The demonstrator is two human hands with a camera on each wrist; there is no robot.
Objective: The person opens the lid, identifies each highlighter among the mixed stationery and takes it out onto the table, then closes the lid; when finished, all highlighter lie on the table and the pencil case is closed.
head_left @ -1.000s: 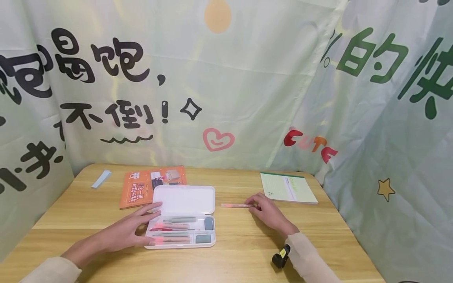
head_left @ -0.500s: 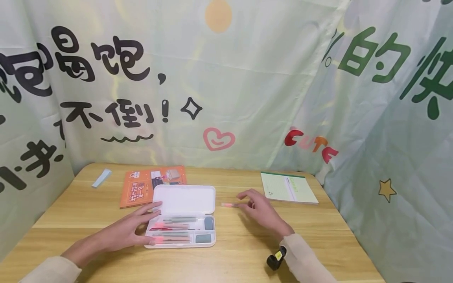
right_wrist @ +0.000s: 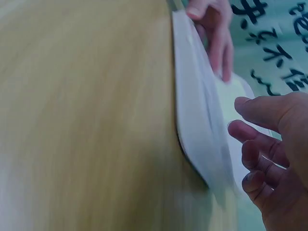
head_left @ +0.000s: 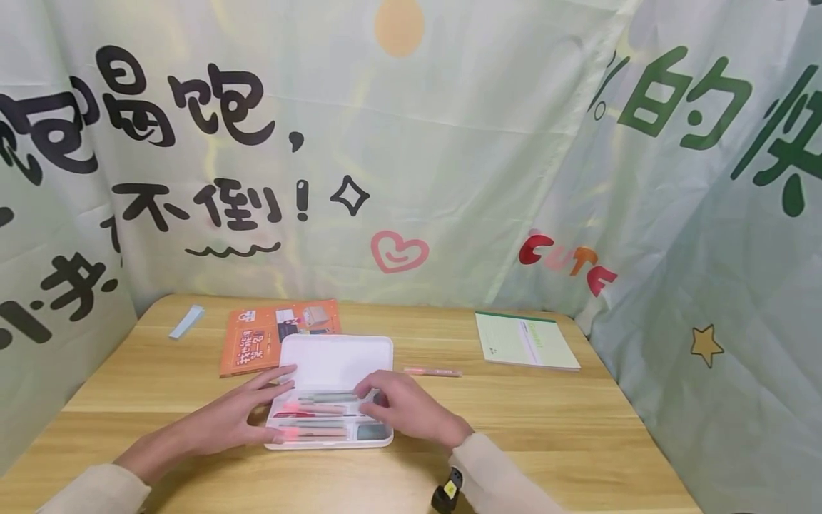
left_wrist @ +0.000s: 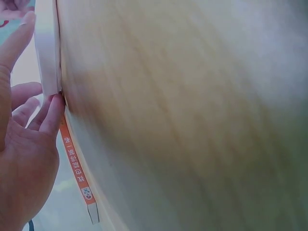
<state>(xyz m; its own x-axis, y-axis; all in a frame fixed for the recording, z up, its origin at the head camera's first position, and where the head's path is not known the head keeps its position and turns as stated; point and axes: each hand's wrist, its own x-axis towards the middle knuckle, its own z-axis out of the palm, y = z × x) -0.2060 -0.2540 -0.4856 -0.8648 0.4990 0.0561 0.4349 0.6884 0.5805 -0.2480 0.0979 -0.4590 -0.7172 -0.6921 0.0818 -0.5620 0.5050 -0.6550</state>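
Note:
In the head view, a white pencil case (head_left: 337,357) lies with its lid raised. Pens (head_left: 321,409) with pink, grey and red parts fill its compartments, beside a grey-blue block (head_left: 372,432). My left hand (head_left: 221,421) holds the case's left end, thumb at the front corner and fingers at the hinge side; the left wrist view shows the fingers against the case edge (left_wrist: 48,48). Over the right part of the case hovers my right hand (head_left: 411,407), thumb and index apart, nothing between them in the right wrist view. It hides part of the contents.
A pink-ended pen (head_left: 433,372) lies on the wooden table, right of the lid. Behind the case is an orange book (head_left: 253,343). A pale blue strip (head_left: 187,322) lies back left, a light green notebook (head_left: 526,339) back right. Printed cloth (head_left: 449,178) hangs around the table.
My right hand has let go of the pink-ended pen, leaving it on the table, and moved left over the pencil case. My left hand stays at the case.

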